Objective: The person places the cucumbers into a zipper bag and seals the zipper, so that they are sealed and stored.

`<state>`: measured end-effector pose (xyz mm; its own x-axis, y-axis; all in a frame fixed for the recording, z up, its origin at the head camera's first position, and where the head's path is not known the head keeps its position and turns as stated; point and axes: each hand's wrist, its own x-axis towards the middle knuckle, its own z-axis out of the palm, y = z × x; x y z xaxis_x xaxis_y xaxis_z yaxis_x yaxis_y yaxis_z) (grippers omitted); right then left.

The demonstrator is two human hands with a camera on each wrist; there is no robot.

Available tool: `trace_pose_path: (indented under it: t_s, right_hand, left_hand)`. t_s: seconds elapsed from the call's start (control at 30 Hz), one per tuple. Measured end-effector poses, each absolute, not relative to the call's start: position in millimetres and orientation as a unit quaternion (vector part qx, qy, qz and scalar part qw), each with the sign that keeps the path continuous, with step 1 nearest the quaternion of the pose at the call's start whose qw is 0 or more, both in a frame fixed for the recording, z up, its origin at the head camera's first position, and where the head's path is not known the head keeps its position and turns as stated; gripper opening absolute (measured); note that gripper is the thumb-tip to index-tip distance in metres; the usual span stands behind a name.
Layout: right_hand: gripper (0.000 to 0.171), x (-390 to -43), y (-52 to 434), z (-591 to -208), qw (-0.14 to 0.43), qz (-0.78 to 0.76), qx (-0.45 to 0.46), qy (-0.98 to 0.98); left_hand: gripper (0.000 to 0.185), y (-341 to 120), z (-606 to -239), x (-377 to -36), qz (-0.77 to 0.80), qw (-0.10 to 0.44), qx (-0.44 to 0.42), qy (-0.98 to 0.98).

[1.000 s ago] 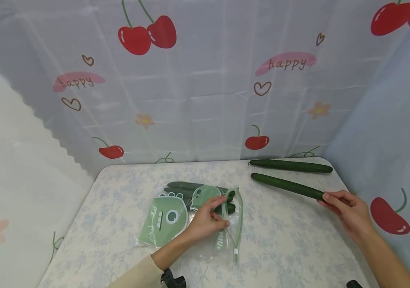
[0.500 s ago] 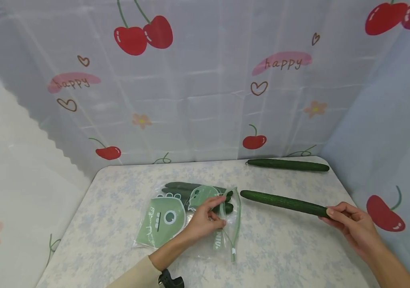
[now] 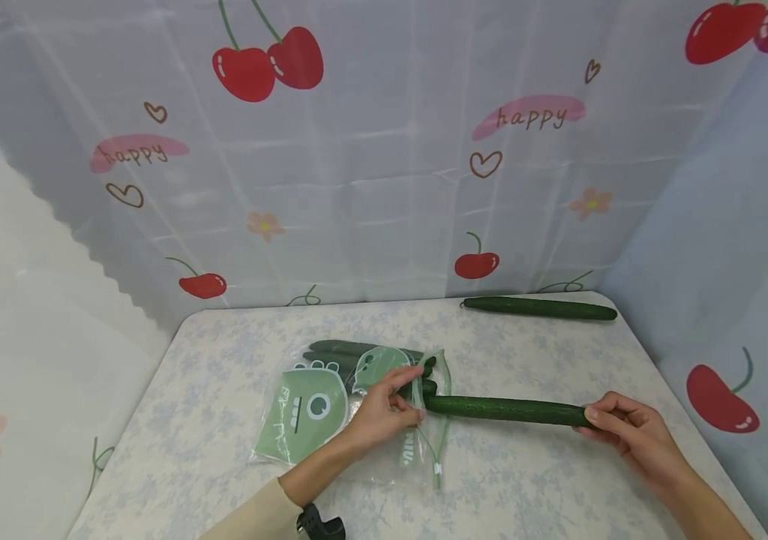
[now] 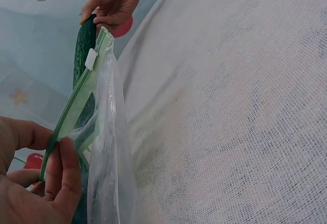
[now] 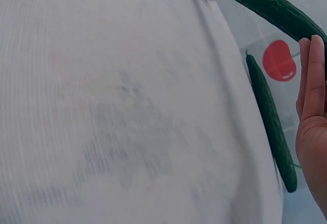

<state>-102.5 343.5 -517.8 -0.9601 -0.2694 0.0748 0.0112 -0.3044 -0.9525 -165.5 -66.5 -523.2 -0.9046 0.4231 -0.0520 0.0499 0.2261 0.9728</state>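
My left hand (image 3: 384,414) pinches the green-edged opening of a clear zip bag (image 3: 299,420) printed with green cartoon monsters. Several cucumbers (image 3: 343,348) lie inside the bag, partly covered by the prints. My right hand (image 3: 634,431) grips a long dark green cucumber (image 3: 508,409) by its right end. The other end of this cucumber is at the bag's mouth, beside my left fingers. In the left wrist view, the green rim carries a white slider (image 4: 91,59), and the cucumber (image 4: 84,47) runs behind it. The right wrist view shows my right hand (image 5: 312,116) at its edge.
Another cucumber (image 3: 539,308) lies along the table's back edge on the right. The table (image 3: 222,337) wears a pale floral cloth. A cherry-print curtain (image 3: 370,150) hangs behind it and along the sides.
My right hand has brought the cucumber left and toward me, away from the one at the back, until its tip reached the bag's mouth. The left hand keeps its grip on the bag.
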Motion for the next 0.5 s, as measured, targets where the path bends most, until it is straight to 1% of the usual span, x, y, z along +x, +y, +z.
trace_pose_path:
  t_s: [0.3,0.5]
  right_hand:
    - [0.022,-113.5,308.8,-529.5,0.136,-0.79,-0.048,0.596]
    - [0.016,-120.5,285.0,-536.2,0.159,-0.789,-0.039,0.593]
  left_hand:
    - [0.075,-66.4,-521.0,-166.0,0.618,0.165,0.156,0.753]
    - [0.074,-67.3,-520.4,-165.1,0.627,0.171,0.155,0.744]
